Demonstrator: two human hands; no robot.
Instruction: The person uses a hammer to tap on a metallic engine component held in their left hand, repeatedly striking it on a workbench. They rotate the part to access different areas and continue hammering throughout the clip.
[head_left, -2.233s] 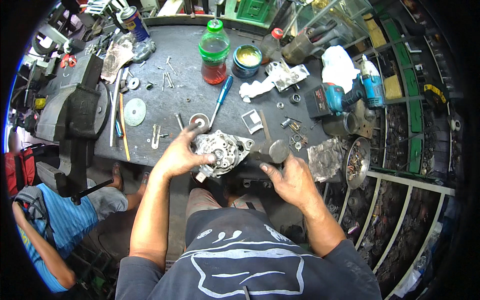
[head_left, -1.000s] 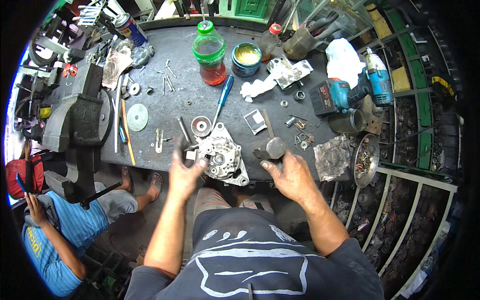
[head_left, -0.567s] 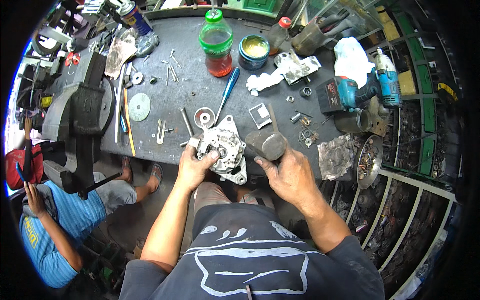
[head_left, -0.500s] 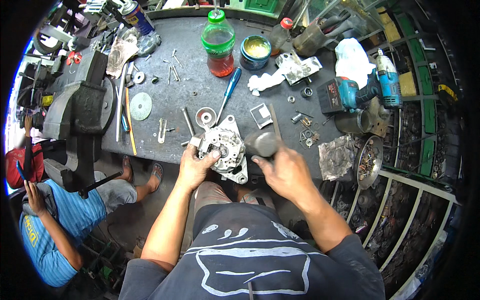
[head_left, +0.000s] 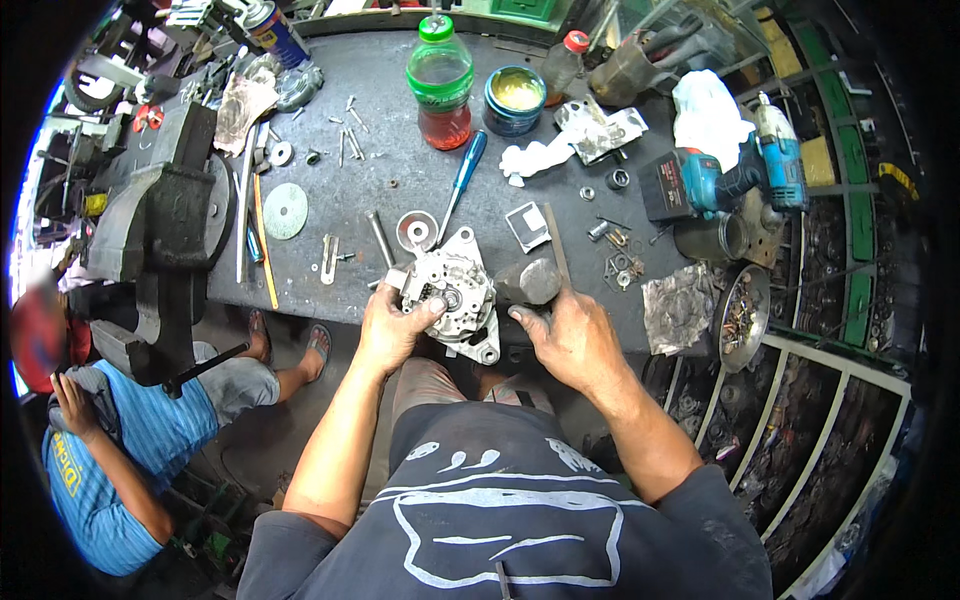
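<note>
A silver alternator point(head_left: 462, 315) rests at the bench's front edge, its open face with the round centre turned up. Around its left side my left hand point(head_left: 388, 335) is closed, thumb laid over the face. My right hand point(head_left: 575, 340) grips a hammer, its fingers wrapped round the mostly hidden handle. The dark, worn hammer head point(head_left: 530, 283) sits at the alternator's right side; whether they touch I cannot tell. Just beyond the alternator lie a round metal part point(head_left: 417, 230), a long bolt point(head_left: 381, 238) and a blue-handled screwdriver point(head_left: 463, 180).
A bench vise point(head_left: 160, 225) stands at the left, with a person in a blue shirt point(head_left: 150, 430) below it. Farther back are a green-capped bottle point(head_left: 440, 90) and a grease tub point(head_left: 515, 100). Right: cordless drill point(head_left: 700, 185), bowl of small parts point(head_left: 743, 318), loose nuts and bolts.
The hammer head, blurred before, now shows sharply and has shifted slightly right. My left hand keeps its hold on the alternator. The person at left has moved their head and hand.
</note>
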